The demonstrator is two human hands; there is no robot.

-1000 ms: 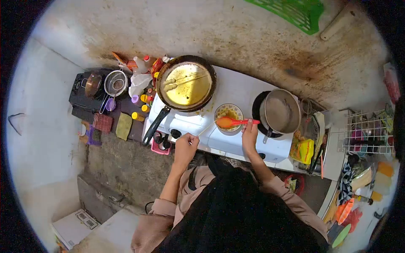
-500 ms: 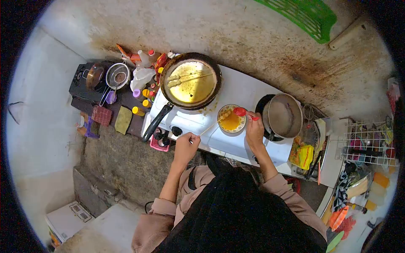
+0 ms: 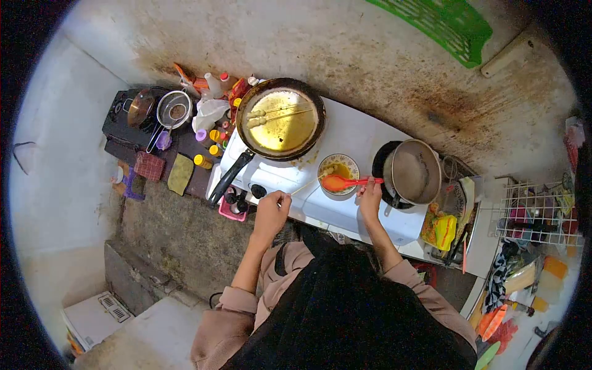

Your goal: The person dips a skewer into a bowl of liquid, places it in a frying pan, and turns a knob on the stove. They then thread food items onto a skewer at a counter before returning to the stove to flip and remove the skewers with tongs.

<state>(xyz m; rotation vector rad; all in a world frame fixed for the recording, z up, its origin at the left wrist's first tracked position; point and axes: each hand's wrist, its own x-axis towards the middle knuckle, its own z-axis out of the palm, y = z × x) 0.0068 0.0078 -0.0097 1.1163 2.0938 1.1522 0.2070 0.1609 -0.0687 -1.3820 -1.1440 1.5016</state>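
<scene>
My left hand (image 3: 273, 211) is closed on the end of a thin skewer (image 3: 304, 186) that slants up to the right. Pale food on the skewer's tip (image 3: 336, 169) lies in a patterned bowl (image 3: 353, 165) of yellow-orange liquid. In my right hand (image 3: 370, 198) is the handle of a red spoon (image 3: 338, 183), its head over the bowl's near side and hiding part of the liquid. Behind and left of the bowl stands a frying pan (image 3: 317, 132) with yellow oil, and skewered pieces (image 3: 256, 121) lie in it.
A grey pot (image 3: 417, 171) stands right of the bowl on the white stove top (image 3: 351, 126). The pan's black handle (image 3: 231, 180) juts toward me on the left. Small yellow-capped bottles (image 3: 202, 161), a strainer (image 3: 174, 110) and a yellow packet (image 3: 445, 231) flank the stove.
The red spoon has come lower and turned, its head now level across the bowl. My right hand shifted slightly toward me. My left hand and the skewer stay nearly in place.
</scene>
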